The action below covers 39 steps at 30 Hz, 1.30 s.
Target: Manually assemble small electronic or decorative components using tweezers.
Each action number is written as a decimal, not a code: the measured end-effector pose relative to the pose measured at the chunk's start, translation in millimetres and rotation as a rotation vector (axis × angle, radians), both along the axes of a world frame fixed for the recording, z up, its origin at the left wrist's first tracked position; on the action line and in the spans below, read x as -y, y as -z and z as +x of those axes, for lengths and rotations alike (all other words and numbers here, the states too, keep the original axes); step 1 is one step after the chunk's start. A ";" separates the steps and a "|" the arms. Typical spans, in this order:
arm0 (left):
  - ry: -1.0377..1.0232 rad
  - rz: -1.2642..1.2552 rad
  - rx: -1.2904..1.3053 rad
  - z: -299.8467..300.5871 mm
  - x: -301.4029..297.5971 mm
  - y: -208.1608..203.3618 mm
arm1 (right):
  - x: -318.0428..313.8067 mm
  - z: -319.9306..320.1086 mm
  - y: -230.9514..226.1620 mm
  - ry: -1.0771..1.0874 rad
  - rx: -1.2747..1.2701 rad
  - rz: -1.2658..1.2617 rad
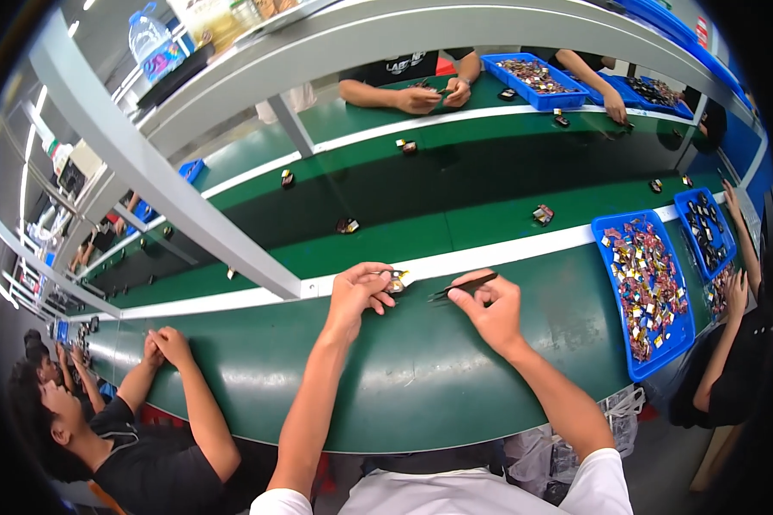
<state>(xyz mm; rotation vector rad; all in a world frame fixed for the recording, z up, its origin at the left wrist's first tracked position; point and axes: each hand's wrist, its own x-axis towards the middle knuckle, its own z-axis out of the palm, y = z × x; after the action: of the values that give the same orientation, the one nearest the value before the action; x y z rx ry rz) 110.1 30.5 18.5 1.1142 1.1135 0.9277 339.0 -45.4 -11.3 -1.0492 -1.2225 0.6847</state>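
Note:
My left hand (pixel 350 299) is closed, its thumb and fingers gripping a small electronic part (pixel 396 282) with a yellow-and-white tab. The part is held just above the green table near the white rail; its details are too small to make out. To the right of it, my right hand (pixel 492 311) is closed around dark tweezers (pixel 477 281). Their tips point left toward the part, with a gap between. Farther right on the table lies a blue tray (pixel 661 362) heaped with small reddish, yellow and white parts (pixel 644 275).
Beyond the white rail (pixel 455 260), a green conveyor belt (pixel 455 227) carries several small dark parts. A grey metal post (pixel 232 223) slants down to the rail on the left. Co-workers' hands are at the left, right and far side. A second blue tray (pixel 720 264) holds black parts.

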 end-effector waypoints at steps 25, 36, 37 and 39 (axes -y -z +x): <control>-0.119 0.143 0.100 26.7 55.9 38.0 | 9.1 -14.7 7.8 -0.048 0.169 -0.075; -0.111 0.217 0.114 31.3 61.4 37.7 | 9.0 -14.0 -1.5 -0.162 -0.186 -0.308; -0.107 0.236 0.104 31.8 61.8 37.3 | 9.2 -13.2 -1.0 -0.166 -0.178 -0.316; -0.103 0.255 0.094 32.8 62.3 37.4 | 9.4 -12.5 1.2 -0.168 -0.169 -0.324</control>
<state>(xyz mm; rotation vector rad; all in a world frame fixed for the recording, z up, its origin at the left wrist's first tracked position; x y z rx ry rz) 142.9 -31.8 -18.9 1.2141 1.0020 1.2168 326.6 -54.7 -12.5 -1.1339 -1.0824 1.1074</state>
